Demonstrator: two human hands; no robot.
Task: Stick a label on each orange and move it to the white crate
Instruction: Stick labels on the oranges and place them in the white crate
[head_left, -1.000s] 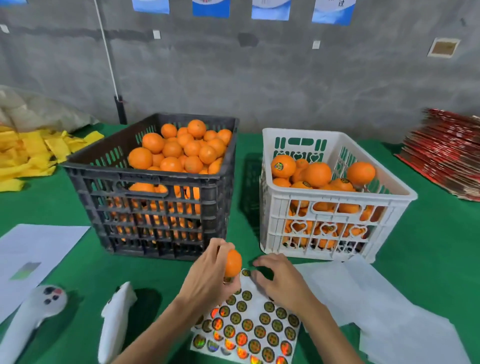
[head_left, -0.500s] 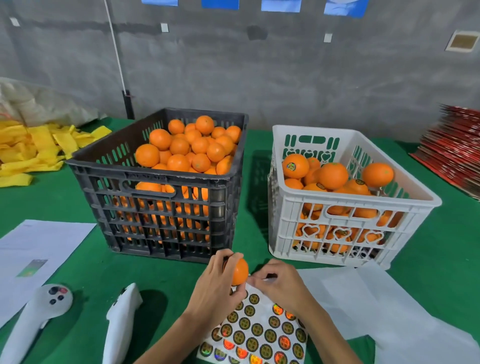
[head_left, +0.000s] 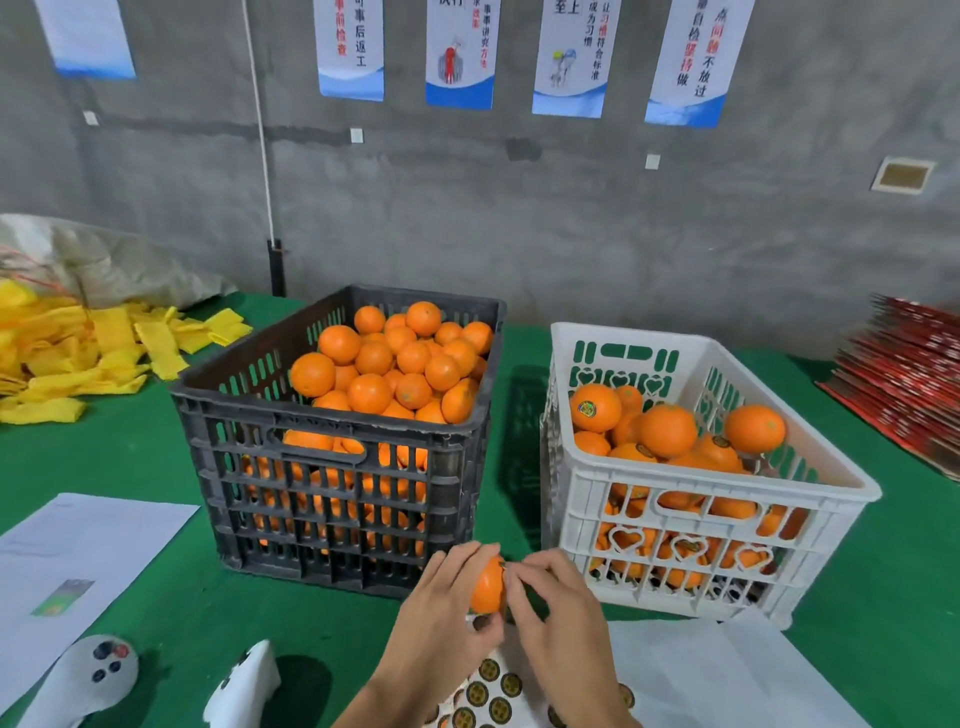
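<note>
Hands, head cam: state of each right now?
Left hand: grips the orange.
Right hand: fingertips curled against the orange; whether they pinch a label cannot be told.

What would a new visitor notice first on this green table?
Probably the black crate, left of centre and heaped with oranges, and the white crate to its right, part full, some fruit labelled. Low in front, the left hand holds one orange while the right hand touches it, above a sticker sheet.
</note>
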